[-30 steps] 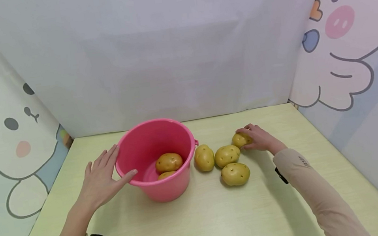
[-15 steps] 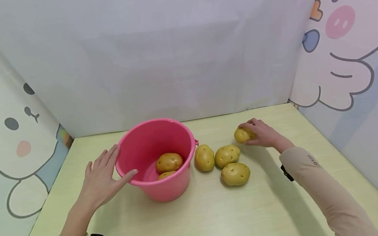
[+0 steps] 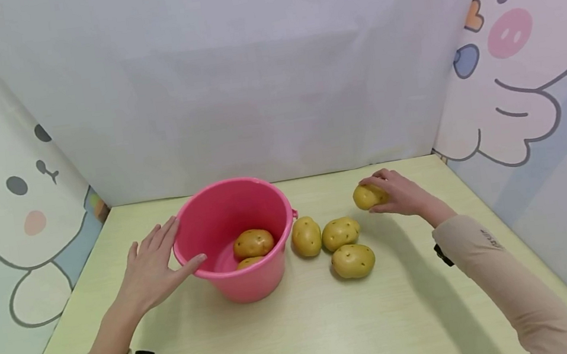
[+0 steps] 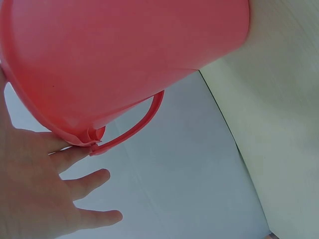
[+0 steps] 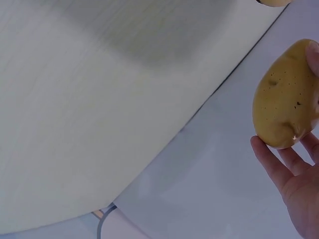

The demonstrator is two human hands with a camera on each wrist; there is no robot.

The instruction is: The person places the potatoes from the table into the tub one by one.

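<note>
A pink bucket (image 3: 254,279) stands on the table, left of centre, with two potatoes (image 3: 253,244) visible inside. My left hand (image 3: 151,272) rests on its left rim, fingers straight and spread, the thumb over the near edge. In the left wrist view, fingertips touch the rim beside the bucket's handle (image 4: 134,130). Over the right part of the table, my right hand (image 3: 402,192) holds a potato (image 3: 368,196) between thumb and fingers. The right wrist view shows that potato (image 5: 285,99) raised, its brown-yellow skin dotted with dark specks.
Between the bucket and my right hand lie three more potatoes: an upright one (image 3: 306,237), a middle one (image 3: 341,233) and a nearer one (image 3: 353,261). A pale cloth wall (image 3: 271,83) rises behind the table, with cartoon-printed panels on both sides.
My right hand has lifted the potato off the table and moved it a little right and away from the other potatoes. The left hand and bucket have stayed put.
</note>
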